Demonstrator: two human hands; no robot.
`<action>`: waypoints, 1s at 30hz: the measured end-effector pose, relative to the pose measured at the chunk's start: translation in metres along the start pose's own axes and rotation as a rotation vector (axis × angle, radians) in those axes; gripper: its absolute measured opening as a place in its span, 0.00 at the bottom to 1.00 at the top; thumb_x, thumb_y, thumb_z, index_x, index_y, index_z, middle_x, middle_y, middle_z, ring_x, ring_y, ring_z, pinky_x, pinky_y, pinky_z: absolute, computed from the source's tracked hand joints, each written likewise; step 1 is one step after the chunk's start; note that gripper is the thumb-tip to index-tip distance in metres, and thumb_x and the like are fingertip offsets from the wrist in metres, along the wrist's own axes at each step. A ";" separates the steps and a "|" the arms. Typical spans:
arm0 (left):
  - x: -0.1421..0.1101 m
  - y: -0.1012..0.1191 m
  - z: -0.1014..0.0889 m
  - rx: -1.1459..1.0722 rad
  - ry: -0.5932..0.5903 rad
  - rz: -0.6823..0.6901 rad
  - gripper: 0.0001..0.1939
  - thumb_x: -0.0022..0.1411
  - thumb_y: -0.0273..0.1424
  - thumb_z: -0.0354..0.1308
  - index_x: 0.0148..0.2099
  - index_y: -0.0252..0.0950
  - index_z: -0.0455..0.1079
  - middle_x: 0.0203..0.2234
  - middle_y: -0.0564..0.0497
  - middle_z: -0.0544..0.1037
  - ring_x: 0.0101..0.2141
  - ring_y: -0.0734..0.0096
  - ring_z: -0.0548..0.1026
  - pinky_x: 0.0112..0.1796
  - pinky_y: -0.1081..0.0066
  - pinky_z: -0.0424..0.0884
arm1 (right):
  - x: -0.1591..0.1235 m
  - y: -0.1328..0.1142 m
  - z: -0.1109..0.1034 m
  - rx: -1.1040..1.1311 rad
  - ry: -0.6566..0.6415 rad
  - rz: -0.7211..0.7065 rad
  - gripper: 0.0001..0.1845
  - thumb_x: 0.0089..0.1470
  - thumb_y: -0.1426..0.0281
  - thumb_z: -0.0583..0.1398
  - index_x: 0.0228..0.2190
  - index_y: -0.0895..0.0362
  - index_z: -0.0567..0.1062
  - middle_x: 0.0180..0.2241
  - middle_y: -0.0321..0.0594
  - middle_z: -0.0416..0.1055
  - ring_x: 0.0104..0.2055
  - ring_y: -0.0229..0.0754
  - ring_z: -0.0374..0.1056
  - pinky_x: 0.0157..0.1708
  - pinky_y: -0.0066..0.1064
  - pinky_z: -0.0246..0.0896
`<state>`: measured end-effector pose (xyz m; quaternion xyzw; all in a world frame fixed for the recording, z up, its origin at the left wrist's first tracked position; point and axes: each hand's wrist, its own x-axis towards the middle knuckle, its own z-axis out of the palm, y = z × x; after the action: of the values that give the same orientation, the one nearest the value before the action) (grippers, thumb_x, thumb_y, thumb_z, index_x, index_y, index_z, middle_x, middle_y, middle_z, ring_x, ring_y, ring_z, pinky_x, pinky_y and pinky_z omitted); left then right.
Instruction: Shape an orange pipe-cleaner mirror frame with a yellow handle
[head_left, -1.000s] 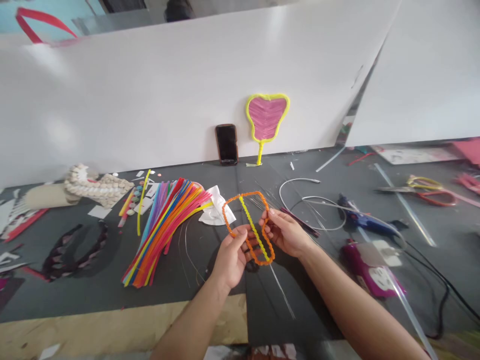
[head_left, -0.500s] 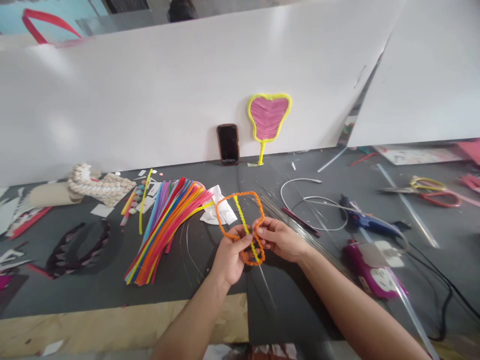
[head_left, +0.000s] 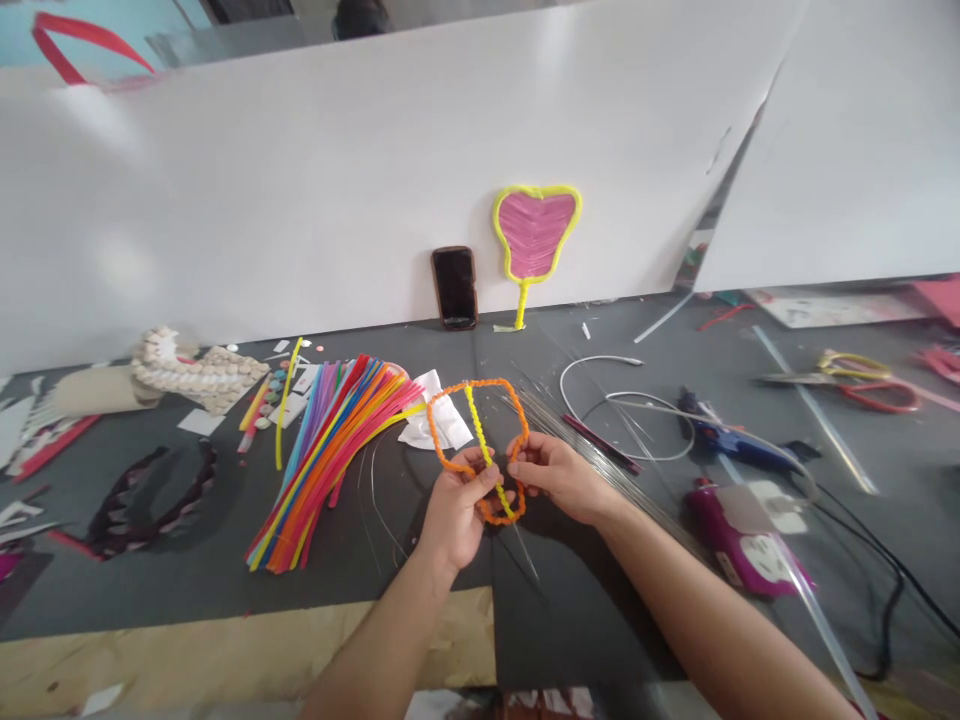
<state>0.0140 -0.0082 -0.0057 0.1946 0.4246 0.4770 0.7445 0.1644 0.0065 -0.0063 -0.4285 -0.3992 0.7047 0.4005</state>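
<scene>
Between my hands is an orange pipe-cleaner frame (head_left: pixel 481 383), a rounded outline pinched in at the middle, with a twisted yellow pipe cleaner (head_left: pixel 478 424) running down its centre. My left hand (head_left: pixel 459 505) is closed on its left side, thumb over the yellow strip. On the right edge, my right hand (head_left: pixel 551 475) pinches the orange outline between thumb and fingers. Thin wire ends (head_left: pixel 527 556) stick out below the frame. Left of my hands lies a fanned bundle of coloured pipe cleaners (head_left: pixel 330 460), beside a crumpled white paper (head_left: pixel 439 420).
A pink heart-like shape with yellow edging (head_left: pixel 537 235) stands by the white panel, near a phone (head_left: pixel 454 288). On the right lie straight wires (head_left: pixel 592 450), a blue glue gun (head_left: pixel 739 440), scissors (head_left: pixel 847 380) and a magenta power strip (head_left: pixel 739 545). A dark braided band (head_left: pixel 154 505) lies left.
Both hands keep their grip on the orange frame, which has shifted very slightly left. The wire ends below it have swung a little, and the view has moved slightly.
</scene>
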 end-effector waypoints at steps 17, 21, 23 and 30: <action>0.000 0.004 0.000 0.038 -0.060 -0.019 0.20 0.46 0.28 0.68 0.43 0.35 0.69 0.29 0.53 0.73 0.27 0.75 0.74 0.30 0.72 0.73 | 0.003 0.005 -0.002 0.057 0.013 -0.020 0.15 0.41 0.65 0.67 0.31 0.57 0.71 0.22 0.30 0.64 0.22 0.30 0.59 0.22 0.25 0.53; 0.000 0.006 0.001 0.103 -0.121 -0.027 0.26 0.45 0.26 0.67 0.49 0.37 0.67 0.31 0.52 0.75 0.28 0.72 0.75 0.31 0.70 0.73 | 0.002 0.004 -0.004 0.115 0.019 -0.022 0.16 0.42 0.62 0.67 0.33 0.56 0.72 0.24 0.32 0.66 0.23 0.31 0.59 0.24 0.25 0.54; 0.000 0.008 0.000 0.111 -0.093 -0.032 0.29 0.44 0.25 0.67 0.50 0.39 0.66 0.31 0.52 0.75 0.29 0.70 0.76 0.31 0.69 0.73 | 0.002 0.003 -0.005 0.138 0.009 -0.024 0.15 0.46 0.59 0.65 0.31 0.57 0.73 0.24 0.32 0.65 0.23 0.30 0.59 0.24 0.25 0.55; 0.004 0.016 -0.008 0.125 -0.028 0.079 0.29 0.43 0.24 0.67 0.49 0.39 0.65 0.32 0.55 0.73 0.30 0.74 0.75 0.32 0.72 0.73 | -0.002 0.007 -0.007 0.001 -0.108 0.083 0.18 0.46 0.57 0.64 0.33 0.58 0.72 0.24 0.33 0.68 0.21 0.29 0.59 0.21 0.23 0.54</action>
<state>-0.0009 0.0020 -0.0010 0.2640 0.4354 0.4756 0.7173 0.1697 0.0033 -0.0136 -0.4057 -0.4016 0.7432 0.3490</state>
